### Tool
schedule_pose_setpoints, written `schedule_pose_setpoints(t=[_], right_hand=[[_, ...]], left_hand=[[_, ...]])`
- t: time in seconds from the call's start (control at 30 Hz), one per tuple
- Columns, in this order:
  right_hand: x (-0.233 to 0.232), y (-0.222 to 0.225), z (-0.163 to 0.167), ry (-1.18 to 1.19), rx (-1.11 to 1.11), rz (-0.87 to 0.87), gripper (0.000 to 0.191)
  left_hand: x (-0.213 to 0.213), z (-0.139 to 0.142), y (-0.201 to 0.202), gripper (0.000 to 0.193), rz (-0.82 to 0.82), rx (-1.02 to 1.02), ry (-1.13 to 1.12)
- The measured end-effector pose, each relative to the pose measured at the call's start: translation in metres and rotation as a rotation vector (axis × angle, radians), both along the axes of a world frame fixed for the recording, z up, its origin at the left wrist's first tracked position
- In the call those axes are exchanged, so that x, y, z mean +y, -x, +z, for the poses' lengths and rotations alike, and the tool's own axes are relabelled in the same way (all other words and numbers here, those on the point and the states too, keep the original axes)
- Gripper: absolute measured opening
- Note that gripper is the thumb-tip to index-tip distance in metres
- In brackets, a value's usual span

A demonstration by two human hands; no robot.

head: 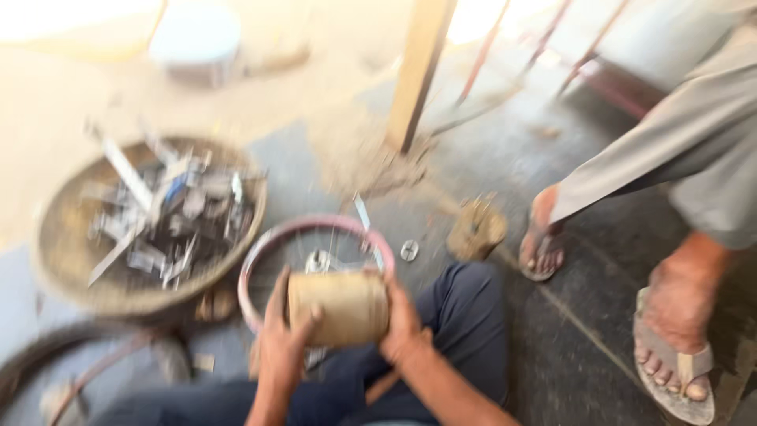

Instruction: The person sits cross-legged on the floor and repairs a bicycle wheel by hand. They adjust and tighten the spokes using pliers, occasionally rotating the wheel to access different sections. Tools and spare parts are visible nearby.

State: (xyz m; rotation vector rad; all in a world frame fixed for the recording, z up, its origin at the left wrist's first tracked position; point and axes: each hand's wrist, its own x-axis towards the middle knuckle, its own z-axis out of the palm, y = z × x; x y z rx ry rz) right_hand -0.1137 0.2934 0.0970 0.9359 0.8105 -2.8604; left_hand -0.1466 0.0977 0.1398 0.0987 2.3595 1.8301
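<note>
The picture is blurred by motion. I hold a tan, dusty cylindrical tin (343, 306) sideways in front of me, over my dark blue trouser legs. My left hand (282, 339) grips its left end with the thumb across the front. My right hand (400, 319) clasps its right end. Just behind the tin lies a small spoked wheel with a pink rim (268, 241) flat on the floor, its hub (319, 260) showing above the tin.
A wide round basket (71, 268) full of metal tools and scrap sits at left. Another person's sandalled feet (678, 347) and grey trouser leg stand at right. A small dusty can (475, 229), a metal nut (408, 250), a wooden post (418, 71), a white bucket (195, 39) and a tyre (47, 355) are around.
</note>
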Motion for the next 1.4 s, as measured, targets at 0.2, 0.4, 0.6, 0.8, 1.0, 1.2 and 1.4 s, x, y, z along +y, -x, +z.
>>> schedule_pose_setpoints(t=[0.2, 0.4, 0.6, 0.8, 1.0, 1.2, 1.4], right_hand=[[0.016, -0.024, -0.058, 0.21, 0.231, 0.124, 0.042], [0.039, -0.026, -0.07, 0.069, 0.309, 0.153, 0.045], [0.039, -0.052, -0.043, 0.125, 0.318, -0.027, 0.056], [0.029, -0.064, -0.018, -0.002, 0.261, -0.001, 0.073], [0.026, -0.057, -0.036, 0.358, 0.242, 0.083, 0.085], [0.051, -0.06, -0.09, 0.096, 0.273, 0.099, 0.083], [0.077, -0.046, -0.117, 0.191, 0.218, 0.029, 0.076]], left_hand=[[0.021, -0.006, -0.026, 0.1, 0.036, 0.416, 0.218], [0.04, -0.021, -0.022, 0.095, 0.016, 0.393, 0.22], [0.026, -0.031, -0.026, 0.09, 0.007, 0.188, -0.033], [0.042, -0.031, -0.028, 0.086, 0.096, -0.149, -0.662], [-0.004, -0.066, -0.109, 0.083, 0.195, -0.317, -0.843], [-0.009, -0.133, -0.117, 0.067, 0.117, -0.247, -0.346], [0.017, -0.14, -0.086, 0.065, 0.042, -0.273, -0.156]])
